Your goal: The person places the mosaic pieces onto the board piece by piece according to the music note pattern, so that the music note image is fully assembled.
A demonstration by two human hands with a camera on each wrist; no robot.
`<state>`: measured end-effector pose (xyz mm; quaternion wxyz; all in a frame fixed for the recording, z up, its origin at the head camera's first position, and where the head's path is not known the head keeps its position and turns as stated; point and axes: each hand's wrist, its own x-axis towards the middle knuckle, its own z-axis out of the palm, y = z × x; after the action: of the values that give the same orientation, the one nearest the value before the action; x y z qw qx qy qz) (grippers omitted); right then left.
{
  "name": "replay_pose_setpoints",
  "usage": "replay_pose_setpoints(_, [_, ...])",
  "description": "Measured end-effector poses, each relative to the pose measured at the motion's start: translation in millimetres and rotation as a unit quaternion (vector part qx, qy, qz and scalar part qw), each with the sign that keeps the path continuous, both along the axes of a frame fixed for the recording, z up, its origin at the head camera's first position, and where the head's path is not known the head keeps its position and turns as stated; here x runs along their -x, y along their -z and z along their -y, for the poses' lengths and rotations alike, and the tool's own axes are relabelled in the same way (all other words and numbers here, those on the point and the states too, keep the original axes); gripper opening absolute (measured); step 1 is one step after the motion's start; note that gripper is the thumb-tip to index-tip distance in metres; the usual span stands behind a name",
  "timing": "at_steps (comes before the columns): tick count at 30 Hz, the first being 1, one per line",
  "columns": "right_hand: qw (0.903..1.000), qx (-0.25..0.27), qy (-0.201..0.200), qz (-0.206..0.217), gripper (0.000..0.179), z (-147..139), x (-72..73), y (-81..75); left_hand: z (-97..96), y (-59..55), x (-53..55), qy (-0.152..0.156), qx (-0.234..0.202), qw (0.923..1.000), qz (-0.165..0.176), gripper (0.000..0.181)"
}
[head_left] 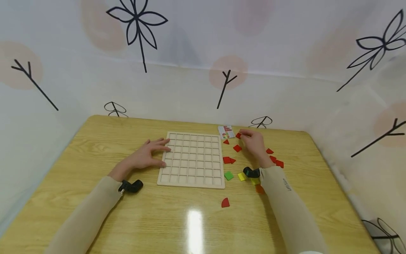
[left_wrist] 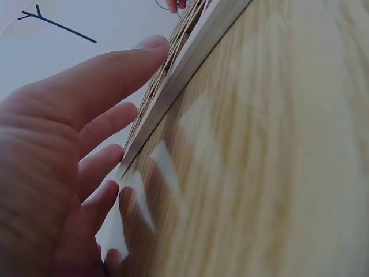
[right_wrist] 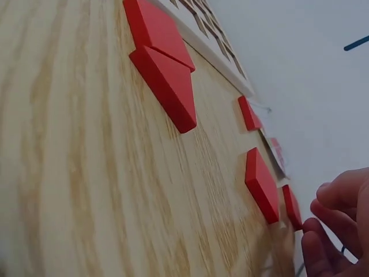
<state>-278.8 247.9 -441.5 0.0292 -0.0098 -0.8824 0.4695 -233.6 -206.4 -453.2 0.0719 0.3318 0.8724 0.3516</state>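
Note:
A pale wooden grid board [head_left: 192, 185] lies in front of me. At its left edge my left hand [head_left: 146, 155] has its fingers spread, fingertips right at the rim. The left wrist view shows the thumb [left_wrist: 127, 66] over the board's side wall [left_wrist: 173, 92]. Beyond the board's right edge, my right hand [head_left: 253, 144] has its fingers loosely bent beside a small red tile [head_left: 238, 135]. In the right wrist view its fingertips [right_wrist: 311, 226] are right at the end of that tile. A red square [head_left: 237, 148] and a red triangle [head_left: 226, 142] lie close by.
A printed pattern card [head_left: 226, 132] lies at the board's far right corner. Red pieces [head_left: 226, 160], a green square [head_left: 228, 175], yellow squares [head_left: 242, 176] and an orange piece [head_left: 260, 189] lie right of the board. A red quarter-circle [head_left: 225, 202] is nearer me.

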Motion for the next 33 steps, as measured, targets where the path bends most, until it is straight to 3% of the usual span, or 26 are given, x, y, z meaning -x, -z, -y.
replay_pose_setpoints(6, [1.0, 0.001, 0.004, 0.007, 0.032, 5.5, 4.6, 9.4, 1.9, 1.3, 1.3, 0.009, -0.003, 0.9999, 0.015, 0.065])
replay_pose_setpoints(12, [1.0, -0.007, 0.0, -0.007, 0.028, 6.6, 5.2, 16.8, 0.8, 2.3, 0.0, 0.019, 0.006, 0.9998, -0.003, 0.065])
replay_pose_setpoints(25, [0.999, -0.017, 0.036, -0.019, 0.022, 7.4, 4.9, 19.3, -3.0, 3.9, -1.3, 0.025, -0.007, 0.9992, -0.031, 0.062])
replay_pose_setpoints(33, [0.9981, 0.01, 0.052, -0.032, 0.025, 5.0, 5.1, 22.6, -2.1, 6.6, 1.7, 0.024, -0.001, 0.9986, -0.048, 0.065])
